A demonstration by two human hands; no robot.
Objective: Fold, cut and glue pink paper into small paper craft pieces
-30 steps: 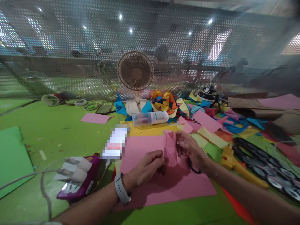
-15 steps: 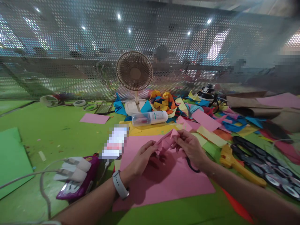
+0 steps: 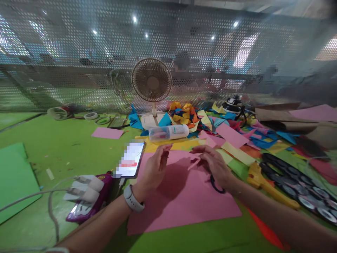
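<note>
Pinched between the thumb and fingers of my right hand (image 3: pixel 214 163) is a small piece of folded pink paper (image 3: pixel 194 163), seen nearly edge-on. My left hand (image 3: pixel 156 167) is apart from it, fingers stretched forward and nothing visible in them. Both hands hover over a large pink sheet (image 3: pixel 192 211) on the green table. A yellow sheet (image 3: pixel 158 147) shows beyond its far edge. A grey watch (image 3: pixel 133 199) is on my left wrist, and a black band (image 3: pixel 217 186) hangs at my right.
Left of the sheet lie a phone (image 3: pixel 131 160) and a purple power strip (image 3: pixel 91 203) with white plugs. A fan (image 3: pixel 152 81), a clear bottle (image 3: pixel 168 132) and a coloured paper heap (image 3: pixel 184 114) stand behind. Rightward are a yellow-handled tool (image 3: pixel 273 189) and a black tray (image 3: pixel 297 186).
My left hand has let go of the folded pink paper and drawn back left, its fingers straightening. The paper stays in my right hand, turned and slightly lower.
</note>
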